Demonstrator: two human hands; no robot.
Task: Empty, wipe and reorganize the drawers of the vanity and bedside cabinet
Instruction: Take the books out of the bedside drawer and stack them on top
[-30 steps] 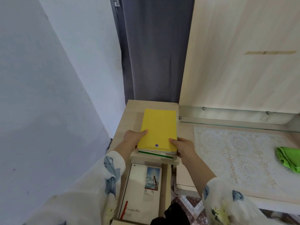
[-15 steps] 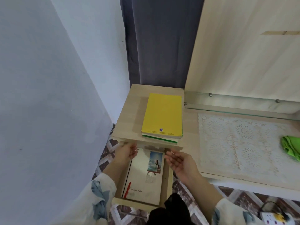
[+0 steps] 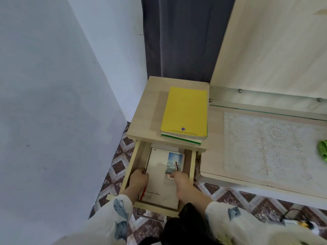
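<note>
In the pulled-out drawer [image 3: 131, 167] of the bedside cabinet [image 3: 146, 110]: one white book [image 3: 159, 167] lying flat, cover up, a small picture at its upper right.

Left hand [image 3: 138, 180]: inside the drawer, fingers curled round the book's left edge, gripping it.

Right hand [image 3: 183, 182]: lies over the book's right side with bent fingers, tips on the cover just below the picture. Thumb hidden, so I cannot tell whether it grips or only rests.

Cabinet top: yellow book [image 3: 185, 110] on top of a small stack, with a green-edged book [image 3: 180, 139] directly under it.

Vanity tabletop [image 3: 214, 138], just right of the cabinet: lace mat [image 3: 265, 144], and a green cloth [image 3: 323, 151] at the frame's right edge.

Patterned tile floor [image 3: 120, 165]: power strip [image 3: 292, 222] at lower right.
</note>
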